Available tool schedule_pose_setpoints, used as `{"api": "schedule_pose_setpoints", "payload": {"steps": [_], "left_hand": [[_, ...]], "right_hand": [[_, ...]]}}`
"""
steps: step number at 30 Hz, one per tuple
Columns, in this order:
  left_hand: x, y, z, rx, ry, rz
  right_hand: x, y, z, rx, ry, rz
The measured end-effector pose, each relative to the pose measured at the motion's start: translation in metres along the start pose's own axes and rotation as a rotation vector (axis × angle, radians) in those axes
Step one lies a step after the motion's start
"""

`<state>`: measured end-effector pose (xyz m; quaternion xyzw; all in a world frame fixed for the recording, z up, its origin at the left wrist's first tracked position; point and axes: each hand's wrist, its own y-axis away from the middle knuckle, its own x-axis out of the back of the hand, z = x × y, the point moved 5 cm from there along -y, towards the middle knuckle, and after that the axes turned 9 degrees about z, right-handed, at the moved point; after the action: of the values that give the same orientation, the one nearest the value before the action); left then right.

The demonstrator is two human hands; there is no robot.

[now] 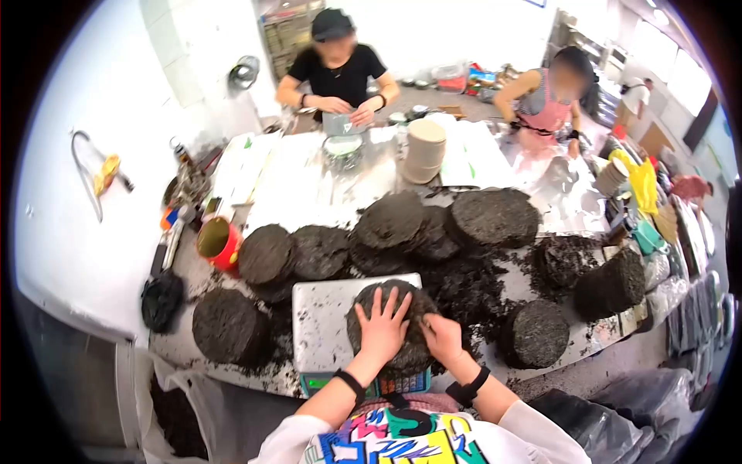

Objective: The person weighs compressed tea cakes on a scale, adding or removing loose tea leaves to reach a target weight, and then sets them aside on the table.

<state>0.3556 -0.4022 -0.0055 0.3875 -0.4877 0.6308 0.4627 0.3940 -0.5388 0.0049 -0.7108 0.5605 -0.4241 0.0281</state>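
A dark, rough pressed cake (pixel 386 349), round and crumbly like compressed tea leaves, lies on the steel pan of a weighing scale (pixel 321 313). My left hand (pixel 383 325) rests flat on top of it with the fingers spread. At the cake's right edge my right hand (pixel 443 339) is closed, its curled fingers pinching the rim; the fingertips are partly hidden. Part of the scale's keypad (pixel 406 384) shows below the cake. Loose dark crumbs (pixel 468 286) lie heaped on the table just beyond my right hand.
More dark cakes stand around the scale, including a left one (pixel 226 325) and a right one (pixel 539 334). A red can (pixel 219 243) is at the left. Across the table one person (pixel 340 77) handles a clear bag; another person (pixel 545 100) works at the right.
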Motion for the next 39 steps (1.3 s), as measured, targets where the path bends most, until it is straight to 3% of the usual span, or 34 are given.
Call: {"api": "schedule_pose_setpoints", "payload": {"steps": [2,3,4,6,8,9,10,12,14,15,16,17,18,19,20,21,23,24,26,27,28,31,33,35,36,39], "left_hand": [[-0.005,-0.005,0.001,0.055,-0.024,-0.064],[-0.004,-0.008,0.002,0.048,-0.015,-0.043],[-0.003,-0.006,0.001,0.038,-0.01,-0.034],[-0.002,-0.007,-0.005,0.06,0.075,-0.094],[0.007,-0.012,-0.028,0.091,0.406,-0.09],[0.016,-0.009,-0.048,0.125,0.465,0.036],[0.02,-0.003,-0.066,0.169,0.528,0.167],[-0.012,0.014,-0.085,0.364,0.62,0.124],[-0.035,0.03,-0.105,0.592,0.681,0.091],[-0.021,0.022,-0.065,0.536,0.653,0.103],[-0.031,0.017,-0.037,0.503,0.7,-0.047],[-0.036,0.009,-0.001,0.425,0.806,-0.209],[-0.047,0.01,0.021,0.232,0.809,-0.098],[-0.047,0.003,0.029,0.231,0.845,-0.103],[-0.043,-0.01,0.036,0.225,0.882,-0.106],[-0.029,-0.025,0.035,0.285,1.067,-0.076],[0.008,-0.049,0.012,0.41,1.429,-0.008],[0.014,-0.048,-0.008,0.424,1.303,0.015],[0.026,-0.031,-0.055,0.526,1.126,0.118],[0.019,-0.01,-0.089,0.55,1.136,0.226],[0.028,0.008,-0.112,0.705,1.112,0.269],[0.052,0.089,-0.169,1.064,1.083,0.54],[0.073,0.144,-0.188,1.227,1.009,0.729],[0.081,0.186,-0.196,1.365,0.921,0.863],[0.082,0.2,-0.198,1.373,0.917,0.865],[0.087,0.223,-0.206,1.35,0.923,0.842]], "right_hand": [[0.024,-0.003,-0.025,0.102,0.099,-0.143],[0.041,-0.003,-0.031,0.185,-0.037,-0.034],[0.05,-0.006,-0.024,0.093,0.072,-0.051],[0.086,-0.006,0.014,-0.262,-0.033,0.388],[0.108,-0.015,0.062,-0.386,0.351,0.165],[0.112,0.002,0.085,-0.256,0.575,0.074],[0.116,0.019,0.096,-0.436,0.555,-0.03],[0.114,0.051,0.09,-0.542,0.224,0.078],[0.074,0.093,0.086,-0.889,-0.348,-0.087],[0.051,0.12,0.084,-1.125,-0.468,-0.102],[0.032,0.139,0.082,-1.364,-0.586,-0.12],[0.033,0.123,0.08,-1.322,-0.802,0.072],[0.039,0.105,0.081,-1.261,-1.012,0.264],[0.055,0.091,0.097,-1.271,-0.865,0.432],[0.057,0.087,0.108,-1.207,-0.788,0.454],[0.085,0.048,0.118,-1.224,-1.136,0.574],[0.098,0.016,0.172,-1.197,-1.415,0.801],[0.109,0.001,0.198,-1.226,-1.372,0.978],[0.119,-0.048,0.24,-1.113,-1.638,1.002],[0.123,-0.064,0.27,-1.123,-1.628,1.152],[0.129,-0.084,0.286,-1.096,-1.542,1.185],[0.109,-0.134,0.308,-1.242,-1.484,0.982],[0.079,-0.163,0.26,-1.307,-1.444,0.865],[0.02,-0.16,0.248,-1.308,-1.49,0.562],[-0.008,-0.156,0.233,-1.31,-1.502,0.431],[-0.057,-0.152,0.211,-1.384,-1.559,0.438]]}}
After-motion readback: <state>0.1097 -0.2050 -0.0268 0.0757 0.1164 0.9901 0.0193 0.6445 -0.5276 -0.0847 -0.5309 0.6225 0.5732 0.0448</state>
